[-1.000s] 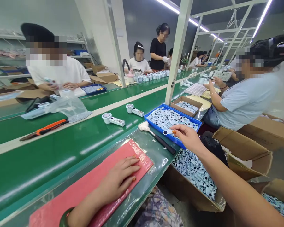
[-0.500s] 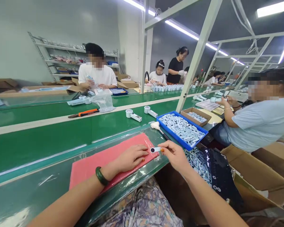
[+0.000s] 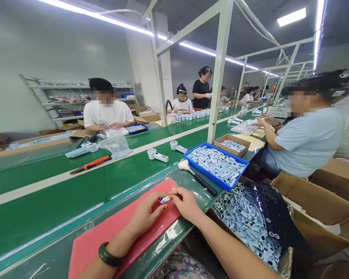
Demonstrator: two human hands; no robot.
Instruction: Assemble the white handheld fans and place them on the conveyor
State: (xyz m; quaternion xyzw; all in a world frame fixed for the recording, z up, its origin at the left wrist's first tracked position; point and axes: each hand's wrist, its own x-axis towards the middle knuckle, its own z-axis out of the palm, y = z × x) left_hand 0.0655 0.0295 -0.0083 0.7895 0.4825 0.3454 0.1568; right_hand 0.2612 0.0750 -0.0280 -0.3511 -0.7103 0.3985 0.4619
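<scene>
A small pale blue plastic piece [image 3: 164,199] with a dark round opening at one end is held above a red pad [image 3: 93,232]. My right hand [image 3: 187,203] pinches its right end between thumb and fingers. Around its left end curl the thumb and fingers of my left hand [image 3: 147,211], which wears a green bangle; the exact contact of the left fingertips is partly hidden. A hammer [image 3: 202,180] with a whitish wrapped head and black handle lies on the bench just beyond my right hand.
A blue tray [image 3: 218,188] full of similar pieces stands ahead right, above a box of more pieces [image 3: 247,217] with a black sheet [image 3: 279,213]. Two white-and-blue devices [image 3: 159,156] and orange-handled pliers [image 3: 94,162] lie ahead. Several co-workers sit around; a metal post [image 3: 216,97] rises ahead.
My right hand has brought the piece leftward to my left hand, which has lifted from the pad and curled around it. The view has turned somewhat to the right.
</scene>
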